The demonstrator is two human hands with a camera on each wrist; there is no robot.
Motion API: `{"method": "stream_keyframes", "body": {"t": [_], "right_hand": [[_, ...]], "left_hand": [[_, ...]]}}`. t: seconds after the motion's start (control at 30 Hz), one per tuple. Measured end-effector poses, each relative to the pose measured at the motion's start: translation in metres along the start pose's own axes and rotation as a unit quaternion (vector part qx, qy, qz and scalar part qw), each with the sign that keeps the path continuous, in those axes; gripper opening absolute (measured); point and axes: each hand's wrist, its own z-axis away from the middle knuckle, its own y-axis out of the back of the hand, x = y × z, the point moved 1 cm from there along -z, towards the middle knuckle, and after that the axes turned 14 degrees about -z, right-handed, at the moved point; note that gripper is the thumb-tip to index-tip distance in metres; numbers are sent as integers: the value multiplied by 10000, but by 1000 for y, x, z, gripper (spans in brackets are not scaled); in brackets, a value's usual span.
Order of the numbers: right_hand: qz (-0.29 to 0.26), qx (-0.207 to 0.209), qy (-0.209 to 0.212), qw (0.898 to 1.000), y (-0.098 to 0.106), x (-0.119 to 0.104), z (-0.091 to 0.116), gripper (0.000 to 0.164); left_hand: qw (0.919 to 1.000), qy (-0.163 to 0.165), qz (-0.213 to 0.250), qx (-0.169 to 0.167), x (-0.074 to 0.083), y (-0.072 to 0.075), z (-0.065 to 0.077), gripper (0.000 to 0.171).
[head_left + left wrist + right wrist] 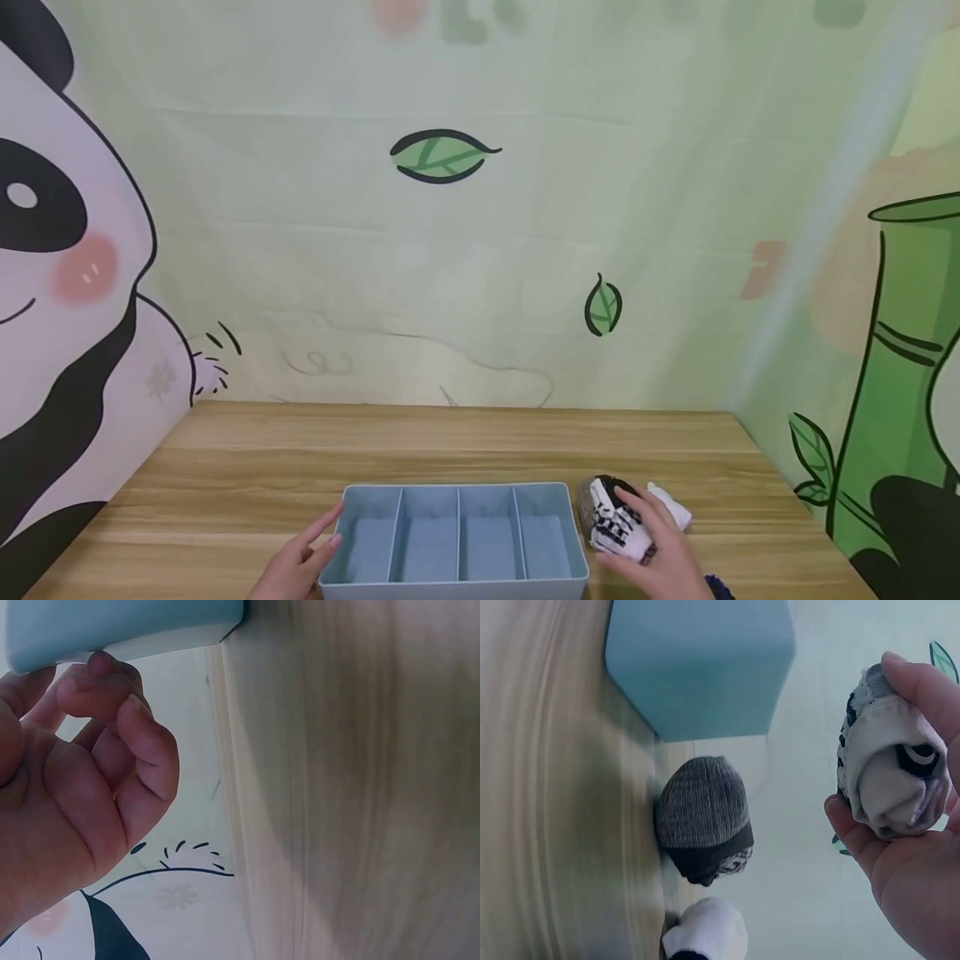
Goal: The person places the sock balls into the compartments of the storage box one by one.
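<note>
A pale blue box point(453, 591) with several side-by-side compartments stands at the table's front. My left hand point(295, 567) touches its left side, thumb and index finger extended at the edge. In the left wrist view the other fingers bend loosely below the box point(127, 630). My right hand point(667, 560) grips a balled pair of white socks with black patterning point(618, 527), right of the box. The right wrist view shows the held socks point(889, 761) raised off the table between thumb and fingers. Beside them lie a grey-and-black sock ball point(703, 802) and a white sock ball point(714, 928).
The wood-grain table point(450, 442) runs back to a light green cloth backdrop point(300, 208) printed with a panda, leaves and bamboo. The box's dividers point(458, 533) run front to back.
</note>
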Motion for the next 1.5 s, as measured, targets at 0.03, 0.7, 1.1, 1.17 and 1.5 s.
{"method": "stream_keyframes", "body": {"t": [0.03, 0.7, 1.1, 1.17, 1.5], "right_hand": [[-37, 10, -2, 10000, -1, -1, -1, 69], [-368, 37, 111, 9993, -26, -14, -10, 67], [-666, 80, 321, 9972, -37, -17, -13, 66], [-672, 4, 187, 9976, -39, -17, -13, 66], [-1291, -244, -171, 9912, -49, -22, -14, 65]], "left_hand": [[10000, -4, -2, 0, 0, 0, 0, 57], [10000, 14, 5, -27, -1, 1, 0, 55], [9996, 264, 77, 58, 2, -1, 0, 52], [9996, 253, 76, 63, 2, 0, 1, 52], [9996, 287, -1, 56, 3, 0, 2, 50]]}}
